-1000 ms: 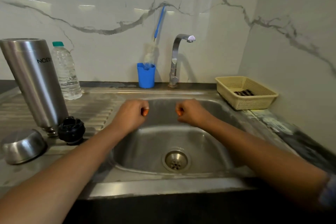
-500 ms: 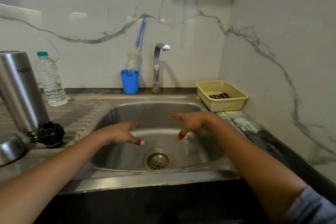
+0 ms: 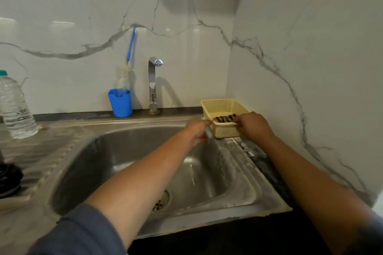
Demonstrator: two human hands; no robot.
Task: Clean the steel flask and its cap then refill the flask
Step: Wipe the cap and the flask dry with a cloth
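At two o'clock, the right hand (image 3: 256,127) is pinching the dark striped scrub pad (image 3: 225,118) in the yellow perforated plastic basket (image 3: 222,107); the left hand (image 3: 196,131), grip unclear, should be steadying the rim.

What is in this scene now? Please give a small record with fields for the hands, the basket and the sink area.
left hand: at the yellow basket's near left corner; grip unclear
right hand: at the basket's front rim, reaching the striped pad's right end; grip unclear
striped pad: inside the basket
basket: right of the sink
blue cup: left of the tap, holds a brush
water bottle: on the drainboard, far left
black cap: left edge, cut off
steel flask: not in view
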